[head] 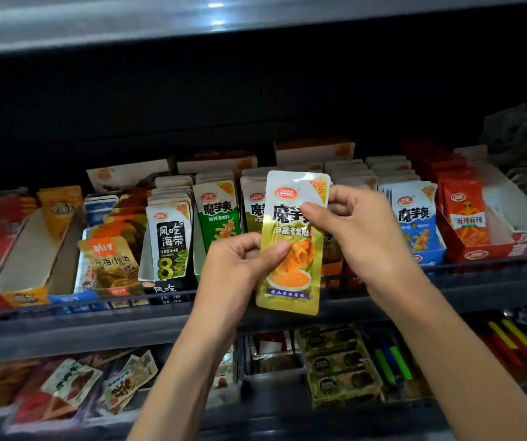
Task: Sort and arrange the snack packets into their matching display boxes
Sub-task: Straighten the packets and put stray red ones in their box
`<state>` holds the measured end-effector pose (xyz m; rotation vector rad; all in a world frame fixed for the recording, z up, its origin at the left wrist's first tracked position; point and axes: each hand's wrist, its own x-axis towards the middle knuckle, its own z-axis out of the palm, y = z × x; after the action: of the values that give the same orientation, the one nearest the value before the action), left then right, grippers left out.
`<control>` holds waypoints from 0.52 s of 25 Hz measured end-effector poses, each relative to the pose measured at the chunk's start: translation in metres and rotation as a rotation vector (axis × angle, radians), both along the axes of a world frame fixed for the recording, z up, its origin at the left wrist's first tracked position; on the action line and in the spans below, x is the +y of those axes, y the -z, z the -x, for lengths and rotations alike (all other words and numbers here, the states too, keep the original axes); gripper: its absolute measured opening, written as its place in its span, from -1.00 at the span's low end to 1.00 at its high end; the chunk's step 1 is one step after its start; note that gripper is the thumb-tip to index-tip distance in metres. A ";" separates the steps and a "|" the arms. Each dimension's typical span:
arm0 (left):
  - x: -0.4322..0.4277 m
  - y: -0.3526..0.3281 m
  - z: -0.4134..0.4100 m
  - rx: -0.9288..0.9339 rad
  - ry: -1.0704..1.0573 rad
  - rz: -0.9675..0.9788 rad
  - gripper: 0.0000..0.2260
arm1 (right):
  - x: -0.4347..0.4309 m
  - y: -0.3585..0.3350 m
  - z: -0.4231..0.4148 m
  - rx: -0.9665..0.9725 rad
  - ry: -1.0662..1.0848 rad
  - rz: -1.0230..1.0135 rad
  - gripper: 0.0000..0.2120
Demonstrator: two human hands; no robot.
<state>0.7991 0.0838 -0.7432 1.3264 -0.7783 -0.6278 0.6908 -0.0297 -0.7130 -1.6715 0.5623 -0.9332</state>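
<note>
Your two hands hold a long gold foil snack packet (292, 281) with a white top upright in front of the dark metal shelf (447, 275). Its long axis runs nearly vertical, the white end up and leaning slightly right, the gold end down, and its printed face is towards you. Your left hand (240, 265) pinches its left edge about halfway up, thumb on the front. Your right hand (357, 230) pinches the upper right part, thumb laid across the print.

Behind it, cardboard display boxes stand side by side on the shelf, each with packets filed upright facing you:
- a white box of black-and-white seaweed packets (170, 240)
- a box of green-and-white packets (216, 214) just to its right
- a blue box of blue-and-white packets (415, 224) past your right hand
- a red box of orange-red packets (466, 218) beside that

At the far left, long cardboard boxes (23, 249) show mostly bare floor.

The held packet and your hands cover most of the box directly behind them; only the top of one olive-and-white packet (256, 205) peeks out. The lower shelf's goods (335, 361) are blurred, and the grey crumpled heap (523, 138) at the upper right is too dim to identify.
</note>
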 end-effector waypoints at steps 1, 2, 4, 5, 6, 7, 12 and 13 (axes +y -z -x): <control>0.000 0.000 0.000 0.006 0.020 0.005 -0.84 | 0.000 -0.001 0.000 -0.020 -0.005 -0.016 -0.93; 0.000 0.000 0.000 0.014 0.040 0.018 -0.84 | 0.000 -0.001 0.001 -0.034 -0.008 -0.030 -0.90; 0.000 0.000 0.000 0.023 0.058 0.044 -0.86 | 0.001 0.000 0.001 -0.026 -0.002 -0.028 -0.84; 0.000 0.000 -0.002 0.012 0.049 0.049 -0.87 | 0.001 0.001 0.001 -0.014 -0.002 -0.026 -0.82; 0.001 0.000 -0.005 -0.013 0.031 0.049 -0.87 | 0.001 0.003 0.000 -0.004 -0.005 -0.025 -0.82; 0.001 0.000 -0.008 -0.053 0.008 0.045 -0.87 | 0.001 0.003 0.000 0.005 -0.012 -0.022 -0.82; 0.002 -0.024 -0.020 -0.330 -0.083 -0.003 -0.95 | 0.001 -0.001 -0.004 0.004 -0.088 0.043 -0.87; 0.000 -0.030 -0.023 -0.365 -0.105 -0.004 -0.96 | 0.000 -0.002 -0.004 -0.030 -0.085 0.036 -0.85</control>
<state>0.8222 0.0841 -0.7129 1.4960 -0.9931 -0.3056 0.6947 -0.0293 -0.7106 -1.6977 0.4537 -0.9096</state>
